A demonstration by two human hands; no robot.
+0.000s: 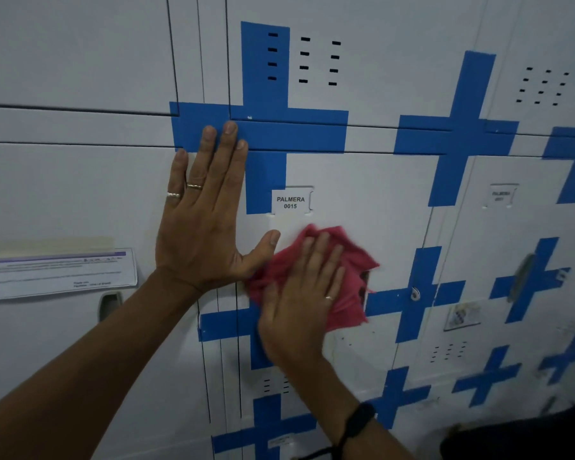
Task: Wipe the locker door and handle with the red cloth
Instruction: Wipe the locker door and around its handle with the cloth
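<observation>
Pressing red cloth (341,277) flat on locker door (362,200) | R hand (304,303) | L hand (206,214) braced

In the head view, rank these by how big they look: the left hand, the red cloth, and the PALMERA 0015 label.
1. left hand, spread flat on the locker door.
2. red cloth, though the right hand covers much of it, so its full size is unsure.
3. PALMERA 0015 label, clearly the smallest.

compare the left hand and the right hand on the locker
The left hand lies bare and flat, fingers spread, higher up; the right hand presses the red cloth lower down. The left hand wears two rings, the right hand one. Both rest palm-down on the locker door.
</observation>
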